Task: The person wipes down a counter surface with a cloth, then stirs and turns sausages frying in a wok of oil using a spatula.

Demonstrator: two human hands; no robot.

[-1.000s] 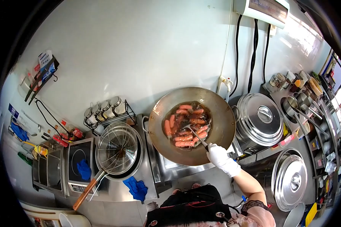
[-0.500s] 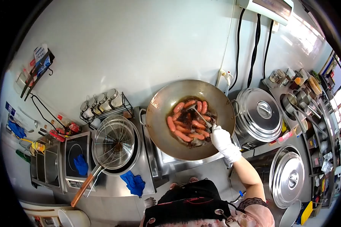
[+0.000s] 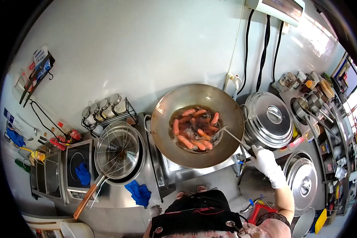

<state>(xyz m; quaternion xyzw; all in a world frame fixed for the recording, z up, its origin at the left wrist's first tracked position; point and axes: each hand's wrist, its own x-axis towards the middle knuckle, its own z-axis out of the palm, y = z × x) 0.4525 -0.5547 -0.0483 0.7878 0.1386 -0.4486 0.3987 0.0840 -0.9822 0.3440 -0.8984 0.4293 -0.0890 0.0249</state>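
My right hand (image 3: 264, 162), in a white glove, is closed round the handle of a metal spatula (image 3: 235, 137). The spatula's head rests near the right side of a large wok (image 3: 210, 157), at the edge of the dark oil. Several reddish sausages (image 3: 185, 141) lie in the bubbling oil. At the bottom edge, beside the black apron, my left hand (image 3: 155, 211) hangs low in a pale glove, small and partly hidden; its fingers are unclear.
Left of the wok, a wire strainer (image 3: 118, 152) with a wooden handle sits over a pot. Blue gloves (image 3: 138, 193) lie on the counter. A rack of jars (image 3: 110, 111) stands behind. Lidded steel pots (image 3: 267, 119) stand to the right.
My right hand has moved right, away from the wok's middle, drawing the spatula from among the sausages to the right side. The sausages have shifted in the oil.
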